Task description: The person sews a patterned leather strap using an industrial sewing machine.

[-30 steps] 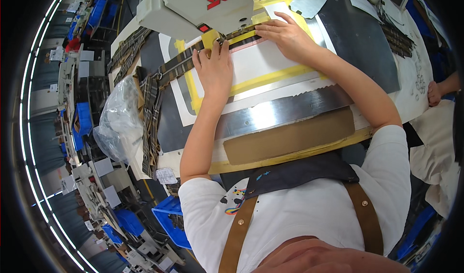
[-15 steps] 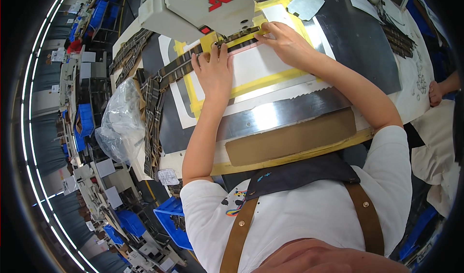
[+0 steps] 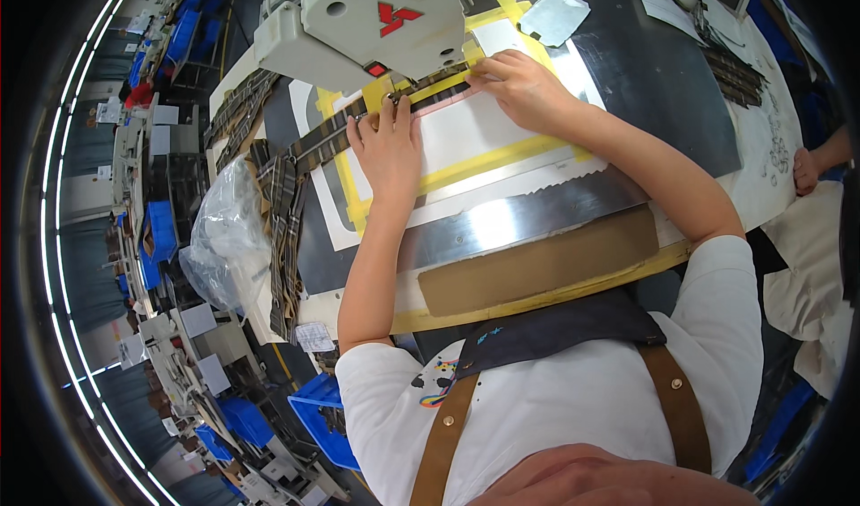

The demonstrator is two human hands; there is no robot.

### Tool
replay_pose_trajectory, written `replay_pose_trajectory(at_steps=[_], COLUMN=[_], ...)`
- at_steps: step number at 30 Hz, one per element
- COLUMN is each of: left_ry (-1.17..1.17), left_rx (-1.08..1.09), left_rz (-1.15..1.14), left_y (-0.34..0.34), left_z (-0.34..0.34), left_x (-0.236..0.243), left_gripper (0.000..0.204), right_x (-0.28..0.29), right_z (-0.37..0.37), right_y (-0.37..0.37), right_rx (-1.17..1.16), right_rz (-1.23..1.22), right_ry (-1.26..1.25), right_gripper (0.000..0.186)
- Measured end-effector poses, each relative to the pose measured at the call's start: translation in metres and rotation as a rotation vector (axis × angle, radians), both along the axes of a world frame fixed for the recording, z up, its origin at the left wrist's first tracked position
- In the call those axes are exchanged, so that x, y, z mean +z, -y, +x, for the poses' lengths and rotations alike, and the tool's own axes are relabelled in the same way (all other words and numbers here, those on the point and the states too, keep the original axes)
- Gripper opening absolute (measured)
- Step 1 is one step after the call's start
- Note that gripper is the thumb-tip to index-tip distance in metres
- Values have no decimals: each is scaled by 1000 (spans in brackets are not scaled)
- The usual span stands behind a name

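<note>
A dark plaid fabric strip (image 3: 321,144) lies slantwise along a slot in a white template (image 3: 457,139) edged with yellow tape. The grey head of a sewing machine (image 3: 376,22) stands over the template's far side. My left hand (image 3: 389,152) rests its spread fingertips on the strip, just in front of the machine's foot area. Farther right, my right hand (image 3: 528,92) pinches near the strip's right end with thumb and fingers together. The fingertips partly hide the fabric there. The needle itself is too small to make out.
More plaid strips (image 3: 285,237) hang over the table's left edge beside a clear plastic bag (image 3: 224,237). A brown board (image 3: 537,260) lies along the near edge. A pale translucent plate (image 3: 555,18) sits at the back right. Another person's hand (image 3: 806,170) is at far right.
My right fingertips have come a little toward me and closed together near the strip's end. My left hand stays on the strip. The whole view has shifted slightly.
</note>
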State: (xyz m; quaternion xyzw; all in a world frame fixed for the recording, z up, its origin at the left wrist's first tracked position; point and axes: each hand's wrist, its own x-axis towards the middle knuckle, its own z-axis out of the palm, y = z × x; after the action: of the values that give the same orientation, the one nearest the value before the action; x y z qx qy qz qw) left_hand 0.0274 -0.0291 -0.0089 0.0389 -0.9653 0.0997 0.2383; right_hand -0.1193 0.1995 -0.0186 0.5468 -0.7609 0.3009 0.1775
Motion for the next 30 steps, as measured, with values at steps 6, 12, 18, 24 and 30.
replay_pose_trajectory(at_steps=[6, 12, 18, 24, 30], left_ry=[-8, -25, -12, 0, -7], left_rx=[2, -11, 4, -5, -6], left_rz=[9, 20, 20, 32, 34], left_y=[4, 8, 10, 5, 6], left_z=[1, 2, 4, 3, 3], left_x=[-3, -3, 1, -3, -1], left_gripper=[36, 36, 35, 35, 35], right_x=[1, -2, 2, -3, 0], right_z=[1, 0, 1, -1, 0], right_y=[-1, 2, 3, -2, -3], right_rx=[-19, -23, -23, -1, -25], right_rz=[41, 13, 28, -65, 70], right_ry=[12, -17, -9, -59, -8], right_gripper=[33, 32, 30, 27, 31])
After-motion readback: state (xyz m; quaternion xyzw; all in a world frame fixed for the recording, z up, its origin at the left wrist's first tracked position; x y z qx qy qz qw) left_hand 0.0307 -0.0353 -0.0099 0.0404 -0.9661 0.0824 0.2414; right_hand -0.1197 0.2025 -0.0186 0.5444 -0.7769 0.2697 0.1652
